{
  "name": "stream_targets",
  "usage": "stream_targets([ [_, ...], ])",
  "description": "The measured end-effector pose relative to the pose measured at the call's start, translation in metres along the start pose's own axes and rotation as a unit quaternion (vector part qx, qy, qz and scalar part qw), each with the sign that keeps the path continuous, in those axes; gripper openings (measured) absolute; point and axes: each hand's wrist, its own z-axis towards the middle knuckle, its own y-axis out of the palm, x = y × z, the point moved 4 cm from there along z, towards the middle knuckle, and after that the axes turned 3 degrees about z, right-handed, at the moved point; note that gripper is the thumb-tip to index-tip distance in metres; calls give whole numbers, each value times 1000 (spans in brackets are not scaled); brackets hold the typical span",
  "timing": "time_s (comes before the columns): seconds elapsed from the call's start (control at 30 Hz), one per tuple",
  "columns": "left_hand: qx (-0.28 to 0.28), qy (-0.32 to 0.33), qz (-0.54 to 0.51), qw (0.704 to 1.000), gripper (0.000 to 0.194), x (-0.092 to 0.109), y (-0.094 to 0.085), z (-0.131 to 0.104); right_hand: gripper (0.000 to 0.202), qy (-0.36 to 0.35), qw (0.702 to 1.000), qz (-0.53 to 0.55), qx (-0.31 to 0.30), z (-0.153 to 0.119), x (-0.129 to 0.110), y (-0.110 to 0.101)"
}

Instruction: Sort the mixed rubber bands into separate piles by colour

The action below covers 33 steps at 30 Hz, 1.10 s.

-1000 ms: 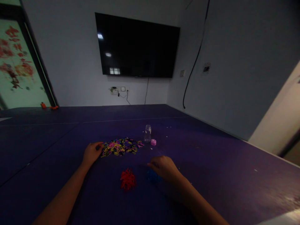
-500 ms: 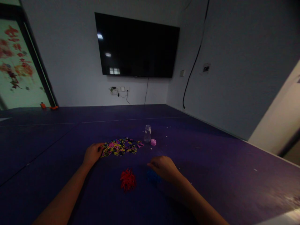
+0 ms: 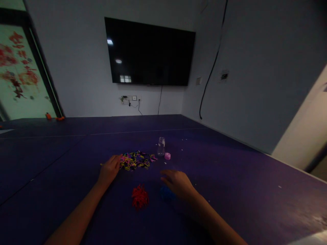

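Observation:
My left hand [image 3: 109, 170] reaches over the left end of a pile of small multicoloured rubber bands [image 3: 135, 160], mostly yellow, pink and black. Its fingers are stretched out and touch the bands, covering part of the pile. My right hand [image 3: 176, 182] hovers by a small heap of blue bands [image 3: 166, 193], fingers slightly apart and nothing visible in them. Between my forearms lies a heap of red bands [image 3: 139, 196]. Beyond the right hand stand a clear bottle [image 3: 161, 148] without its cap and, beside it, a pink cap [image 3: 167, 156].
The dark purple surface [image 3: 230, 190] runs back to the walls, with small white scraps [image 3: 182, 149] on it. A large screen [image 3: 150, 51] hangs on the wall, and a black cable [image 3: 211, 75] dangles at right. Small orange objects [image 3: 48, 116] sit far left.
My left hand has moved right, further over the multicoloured bands, and a yellow band now shows left of it. My right hand stays in place, its fingers parted slightly more.

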Motion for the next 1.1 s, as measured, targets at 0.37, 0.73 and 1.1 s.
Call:
stream_targets([
  [0.37,90,373,-15,923,32,121,-37,-10,44,-174,980,78,49,-2,-21,13],
  [0.73,109,407,-16,907,24,140,-50,-14,36,-162,971,145,100,-4,-24,18],
  [1.1,120,423,-40,897,24,148,-55,-17,28,-181,958,213,61,-4,-31,18],
])
